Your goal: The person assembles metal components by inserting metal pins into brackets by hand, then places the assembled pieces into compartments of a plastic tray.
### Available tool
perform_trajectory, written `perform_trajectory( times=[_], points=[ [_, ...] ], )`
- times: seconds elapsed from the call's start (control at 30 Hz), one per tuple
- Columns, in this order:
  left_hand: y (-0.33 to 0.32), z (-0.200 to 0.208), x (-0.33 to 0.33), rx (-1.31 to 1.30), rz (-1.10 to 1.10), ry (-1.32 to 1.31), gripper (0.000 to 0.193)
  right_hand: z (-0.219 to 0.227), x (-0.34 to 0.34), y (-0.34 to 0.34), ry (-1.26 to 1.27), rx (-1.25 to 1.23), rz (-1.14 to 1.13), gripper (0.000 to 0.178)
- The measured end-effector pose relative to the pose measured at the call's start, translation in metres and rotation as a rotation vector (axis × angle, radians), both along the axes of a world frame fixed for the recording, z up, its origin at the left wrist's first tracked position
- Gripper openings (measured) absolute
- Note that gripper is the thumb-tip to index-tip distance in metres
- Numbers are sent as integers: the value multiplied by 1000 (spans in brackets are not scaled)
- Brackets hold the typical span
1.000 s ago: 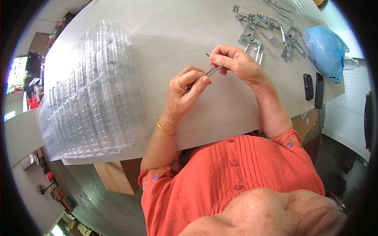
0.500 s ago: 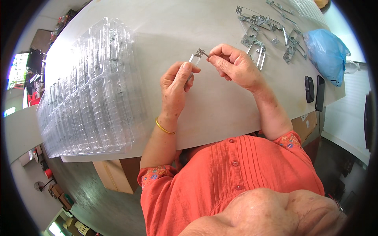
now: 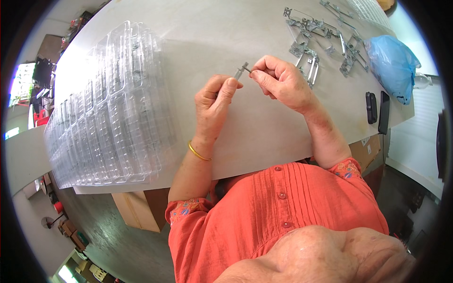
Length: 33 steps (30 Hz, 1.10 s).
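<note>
Over the middle of the table, my left hand [image 3: 213,101] is closed around the lower part of a slim silver metal bracket [image 3: 239,73]. The bracket's upper end sticks out past my thumb, tilted up to the right. My right hand [image 3: 283,84] pinches a thin dark rod [image 3: 247,70] between thumb and forefinger, its tip meeting the bracket's upper end. Whether the rod is a piece of its own or part of the bracket, I cannot tell. Several similar metal brackets [image 3: 309,67] lie loosely heaped beyond my right hand.
Clear plastic trays [image 3: 111,111] with narrow compartments, some holding metal parts, cover the table's left side. To the right are a blue plastic bag [image 3: 392,63], a black case [image 3: 371,107], a black phone [image 3: 383,113] and a clear bottle [image 3: 421,81]. A cardboard box [image 3: 134,210] stands below the table's front edge.
The bracket has turned in my left hand, so its broad end now shows narrow, edge-on. My left hand has shifted slightly right, and my right hand stays nearly in place, still pinching.
</note>
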State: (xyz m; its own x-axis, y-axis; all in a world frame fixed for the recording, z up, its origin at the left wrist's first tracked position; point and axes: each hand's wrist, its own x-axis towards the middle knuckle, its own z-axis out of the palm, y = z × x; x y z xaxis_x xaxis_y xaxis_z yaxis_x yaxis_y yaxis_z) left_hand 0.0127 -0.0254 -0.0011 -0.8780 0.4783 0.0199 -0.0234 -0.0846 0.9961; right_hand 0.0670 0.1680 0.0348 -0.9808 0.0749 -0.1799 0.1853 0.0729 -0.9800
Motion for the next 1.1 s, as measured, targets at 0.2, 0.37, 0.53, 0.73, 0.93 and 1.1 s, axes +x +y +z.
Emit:
perform_trajectory(
  times=[0.2, 0.37, 0.53, 0.73, 0.93, 1.1],
  points=[
    [0, 5, 2, -77, -21, 244, 17, 1, -1, -3, -5, 35, -17, 15],
    [-1, -1, 2, -38, 27, 256, 15, -1, -4, -2, -20, -94, 45, 13],
    [4, 0, 5, -103, 23, 333, 13, 3, 0, -2, -35, 24, -38, 13],
    [4, 2, 4, -111, 53, 320, 14, -1, -4, 4, -20, -106, 49, 16],
    [3, -1, 3, -125, 102, 338, 19, -6, -6, 6, -28, -74, 57, 17],
    [6, -5, 2, -136, 139, 297, 21, -13, -9, 10, 5, -9, 18, 15]
  ],
)
